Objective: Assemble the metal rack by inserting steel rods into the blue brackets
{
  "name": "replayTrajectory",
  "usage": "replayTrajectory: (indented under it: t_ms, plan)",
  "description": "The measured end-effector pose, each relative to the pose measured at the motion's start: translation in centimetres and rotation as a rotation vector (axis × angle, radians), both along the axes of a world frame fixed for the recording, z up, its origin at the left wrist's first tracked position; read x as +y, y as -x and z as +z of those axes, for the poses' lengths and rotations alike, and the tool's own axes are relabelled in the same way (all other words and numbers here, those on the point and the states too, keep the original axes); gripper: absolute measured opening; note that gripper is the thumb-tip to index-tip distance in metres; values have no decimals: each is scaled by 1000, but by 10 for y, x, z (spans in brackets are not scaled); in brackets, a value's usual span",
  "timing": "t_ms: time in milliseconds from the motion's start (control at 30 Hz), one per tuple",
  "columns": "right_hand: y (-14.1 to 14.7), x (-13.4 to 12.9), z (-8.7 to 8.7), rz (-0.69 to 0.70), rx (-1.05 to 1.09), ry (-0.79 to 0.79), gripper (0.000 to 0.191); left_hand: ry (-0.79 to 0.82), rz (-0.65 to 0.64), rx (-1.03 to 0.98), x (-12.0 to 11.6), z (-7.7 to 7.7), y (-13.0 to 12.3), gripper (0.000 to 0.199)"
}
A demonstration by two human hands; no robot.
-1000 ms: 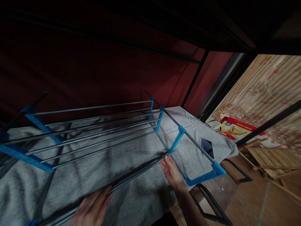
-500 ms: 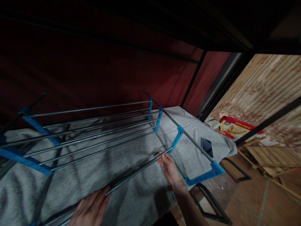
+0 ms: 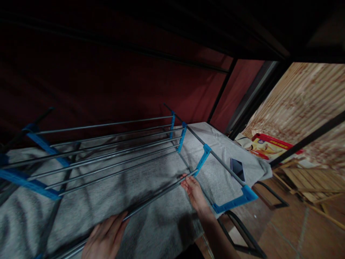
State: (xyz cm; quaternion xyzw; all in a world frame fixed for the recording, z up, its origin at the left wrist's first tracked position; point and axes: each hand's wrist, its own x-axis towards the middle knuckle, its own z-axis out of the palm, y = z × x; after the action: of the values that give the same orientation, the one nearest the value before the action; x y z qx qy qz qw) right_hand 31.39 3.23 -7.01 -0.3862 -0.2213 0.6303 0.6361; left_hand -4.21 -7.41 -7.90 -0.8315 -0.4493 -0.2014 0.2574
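A grey metal rod [image 3: 155, 198] runs diagonally in front of me. My right hand [image 3: 192, 187] pinches it near its far end, just short of a blue plastic bracket [image 3: 203, 159] on the side tube. My left hand [image 3: 105, 235] is closed over the same rod at the lower left, its fingertips partly hidden. Below it a second rod seems to lie alongside. Beyond my hands is the rest of the rack, with several grey rods [image 3: 107, 157] spanning between blue brackets on the left and right. A larger blue corner piece [image 3: 237, 200] sits at the near right.
The rack rests on a grey cloth [image 3: 159, 230] over a table. A dark phone [image 3: 237, 169] lies on the cloth at right. Black metal posts [image 3: 221, 95] frame the space before a dark red wall. A red and yellow box [image 3: 272, 146] and wooden slats [image 3: 314, 178] stand farther right.
Both hands keep their hold on the rod. My left hand has shifted very slightly to the right; the rack looks unchanged.
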Motion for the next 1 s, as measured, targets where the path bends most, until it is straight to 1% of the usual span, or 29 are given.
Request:
replayTrajectory:
  t_ms: [100, 200, 333, 433, 567, 667, 800, 900, 1000]
  plan:
    - [-1, 1, -2, -1, 5, 1, 28, 6, -7, 4, 0, 2, 0, 46]
    - [-1, 2, -2, -18, 23, 5, 27, -2, -20, 12, 1, 6, -1, 44]
    - [1, 3, 5, -37, 51, 30, 26, -32, -14, 35, 3, 13, -3, 45]
    - [2, 4, 15, -48, 62, 41, 29, -44, -21, 32, 3, 21, -5, 45]
    - [4, 6, 32, -53, 31, 7, 33, -60, -31, 32, 2, 31, -5, 44]
    - [4, 8, 45, -51, -14, -31, 27, -52, -39, 4, 2, 32, -2, 42]
    - [2, 12, 61, -45, -47, -81, 20, -41, -29, -46, 3, 34, 1, 44]
    - [0, 17, 74, -57, -60, -124, 23, -63, -41, -28, 4, 43, -2, 41]
    - [-2, 21, 85, -59, -77, -170, 23, -106, -43, -54, 7, 56, -9, 38]
